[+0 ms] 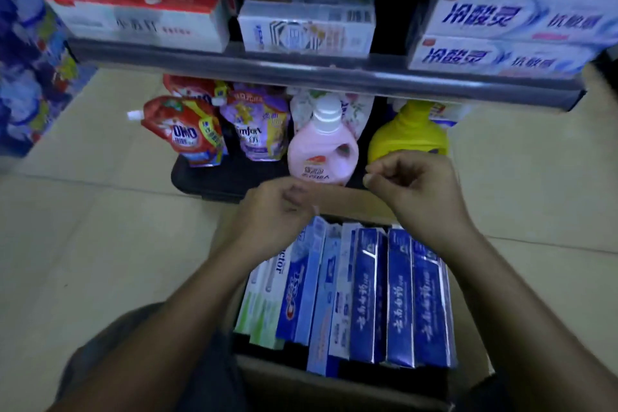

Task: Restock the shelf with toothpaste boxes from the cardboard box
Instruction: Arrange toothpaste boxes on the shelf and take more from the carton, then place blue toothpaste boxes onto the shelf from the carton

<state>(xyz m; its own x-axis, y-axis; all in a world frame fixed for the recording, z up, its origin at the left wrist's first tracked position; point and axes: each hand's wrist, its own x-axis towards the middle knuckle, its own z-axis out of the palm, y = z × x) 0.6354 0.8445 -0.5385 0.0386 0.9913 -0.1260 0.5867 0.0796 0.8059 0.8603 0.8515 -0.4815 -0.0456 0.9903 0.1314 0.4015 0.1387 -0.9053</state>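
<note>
A cardboard box [341, 381] stands on the floor below me, packed with several toothpaste boxes [368, 294] lying on edge, blue ones at the right, lighter ones at the left. My left hand [274, 211] hovers over the box's far left end, fingers loosely curled, holding nothing. My right hand [414, 184] is a little higher over the far right end, fingers also curled and empty. The shelf [301, 68] above carries red-and-white boxes [140, 10], a white pack [306, 23] and two stacked blue-lettered toothpaste boxes [511, 30].
Under the shelf, a black base [214, 181] holds red pouches [187, 130], a purple pouch [261, 124], a pink bottle [322, 147] and a yellow bottle [409, 134]. Beige floor tiles spread to both sides. A blue blurred display [23, 43] stands at the left.
</note>
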